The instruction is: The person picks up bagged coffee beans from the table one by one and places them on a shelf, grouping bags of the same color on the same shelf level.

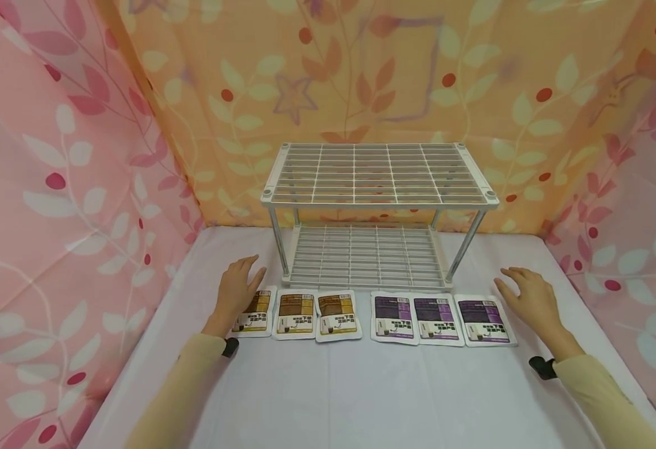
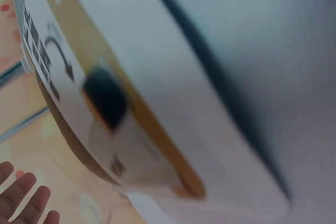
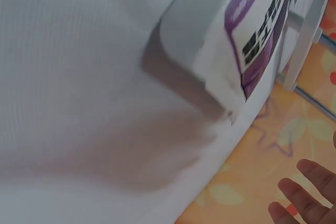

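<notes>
Three white pouches with brown-and-gold labels lie in a row on the left: an outer pouch (image 1: pixel 257 318), a middle pouch (image 1: pixel 295 315) and an inner pouch (image 1: pixel 338 315). To their right lie three with purple labels: an inner one (image 1: pixel 393 317), a middle one (image 1: pixel 438 319) and an outer one (image 1: pixel 485 320). My left hand (image 1: pixel 239 288) hovers over the outer brown pouch and hides part of it, fingers relaxed and holding nothing. Just right of the outer purple pouch, my right hand (image 1: pixel 532 301) is held with loose fingers and nothing in it. Fingers (image 3: pixel 302 195) show spread in the right wrist view.
Behind the pouches stands a white two-tier wire rack (image 1: pixel 378 174) with metal legs, its lower shelf (image 1: pixel 367 255) close to the table. A white cloth covers the table (image 1: pixel 361 399). Floral fabric hangs at the back (image 1: pixel 361 75) and on both sides.
</notes>
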Available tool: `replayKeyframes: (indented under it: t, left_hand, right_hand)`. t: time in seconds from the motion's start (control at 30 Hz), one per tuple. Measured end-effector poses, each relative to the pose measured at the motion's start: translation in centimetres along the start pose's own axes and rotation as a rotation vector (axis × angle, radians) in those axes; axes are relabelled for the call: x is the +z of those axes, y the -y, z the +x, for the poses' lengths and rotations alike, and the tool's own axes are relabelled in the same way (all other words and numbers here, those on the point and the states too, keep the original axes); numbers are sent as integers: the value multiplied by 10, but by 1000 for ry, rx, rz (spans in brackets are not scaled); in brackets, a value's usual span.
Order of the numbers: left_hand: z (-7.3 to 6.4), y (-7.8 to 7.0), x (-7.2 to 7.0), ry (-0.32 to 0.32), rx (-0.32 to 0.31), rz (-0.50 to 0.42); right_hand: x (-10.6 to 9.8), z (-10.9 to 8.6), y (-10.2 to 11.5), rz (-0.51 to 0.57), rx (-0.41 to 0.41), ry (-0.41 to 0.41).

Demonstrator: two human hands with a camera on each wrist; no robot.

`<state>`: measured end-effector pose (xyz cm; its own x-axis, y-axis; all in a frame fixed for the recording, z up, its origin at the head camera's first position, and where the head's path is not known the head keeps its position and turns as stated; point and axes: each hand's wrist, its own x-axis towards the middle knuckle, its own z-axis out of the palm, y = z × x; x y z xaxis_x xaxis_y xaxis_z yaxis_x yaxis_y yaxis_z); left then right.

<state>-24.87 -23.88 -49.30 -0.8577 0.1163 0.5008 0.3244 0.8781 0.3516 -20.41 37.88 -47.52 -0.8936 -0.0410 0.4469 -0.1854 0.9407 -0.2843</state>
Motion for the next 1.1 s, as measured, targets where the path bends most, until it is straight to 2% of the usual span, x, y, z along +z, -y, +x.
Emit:
replayKeyframes:
  t: [0.13,0.23,0.37,0.6,0.8,1.1]
  left_hand:
    - [-2,-9,6,31,-6,-17]
    - [-4,-16,11,26,11,-41]
    - [-6,-26,15,41,16,-88]
    - [-9,-45,18,180,-47,-142]
    - [-11,-64,19,199,-12,-166]
    - [-11,-88,23,346,-34,-218]
  right_hand:
    - [2,-4,11,13,24,35]
    - [2,-7,18,26,47,68]
    - [4,-10,25,50,44,69]
    - [13,-14,31,102,24,70]
    - [23,-18,38,142,4,98]
    - [31,-19,55,225,-31,140]
